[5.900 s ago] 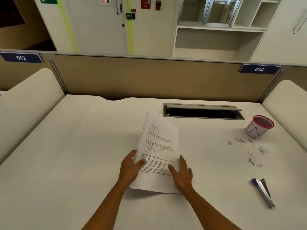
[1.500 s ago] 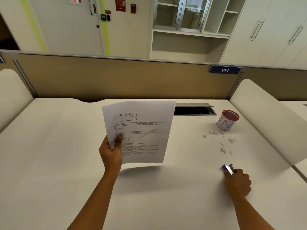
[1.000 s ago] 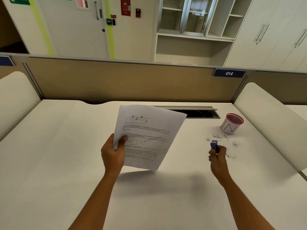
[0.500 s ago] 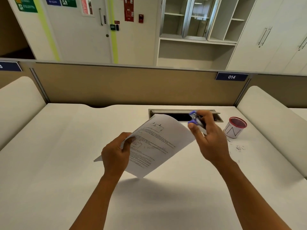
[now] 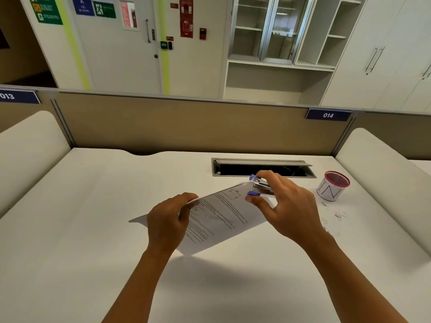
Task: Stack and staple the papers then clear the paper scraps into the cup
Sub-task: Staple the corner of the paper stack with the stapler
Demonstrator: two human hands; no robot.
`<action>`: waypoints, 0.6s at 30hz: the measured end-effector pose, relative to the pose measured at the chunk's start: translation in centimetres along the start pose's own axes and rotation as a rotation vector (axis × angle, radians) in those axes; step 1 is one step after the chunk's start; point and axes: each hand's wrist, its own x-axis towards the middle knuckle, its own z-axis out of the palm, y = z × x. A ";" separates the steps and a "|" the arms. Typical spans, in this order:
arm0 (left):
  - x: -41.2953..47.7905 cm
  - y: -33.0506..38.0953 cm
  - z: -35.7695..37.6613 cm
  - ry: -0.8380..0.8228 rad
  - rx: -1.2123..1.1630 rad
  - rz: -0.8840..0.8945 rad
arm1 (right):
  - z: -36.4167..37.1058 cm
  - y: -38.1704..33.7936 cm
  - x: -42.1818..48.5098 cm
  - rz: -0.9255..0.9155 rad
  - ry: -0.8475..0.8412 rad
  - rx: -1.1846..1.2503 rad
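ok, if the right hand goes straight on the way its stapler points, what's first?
The papers, at their far corner: the stapler in the right hand points left with its mouth at that corner, probably around it, though depth is unclear.

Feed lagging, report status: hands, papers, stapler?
Left hand grips printed white paper stack, lifted. Right hand holds blue-and-silver stapler at stack's far corner. White paper scraps lie beside red-rimmed white cup; nothing blocking.

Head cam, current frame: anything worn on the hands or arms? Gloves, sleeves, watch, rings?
Nothing worn that shows. The left hand and right hand are bare: no gloves, no rings visible. The left forearm and right forearm are bare down to the bottom edge of the frame: no sleeve, cuff, watch or wristband in view.
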 end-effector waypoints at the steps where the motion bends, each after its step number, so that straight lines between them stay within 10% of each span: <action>1: 0.0 0.1 0.0 -0.002 0.002 0.010 | 0.1 0.0 0.0 -0.006 -0.001 -0.006; 18: 0.6 0.4 -0.7 -0.113 0.153 0.128 | -1.9 0.0 1.6 -0.292 -0.095 -0.128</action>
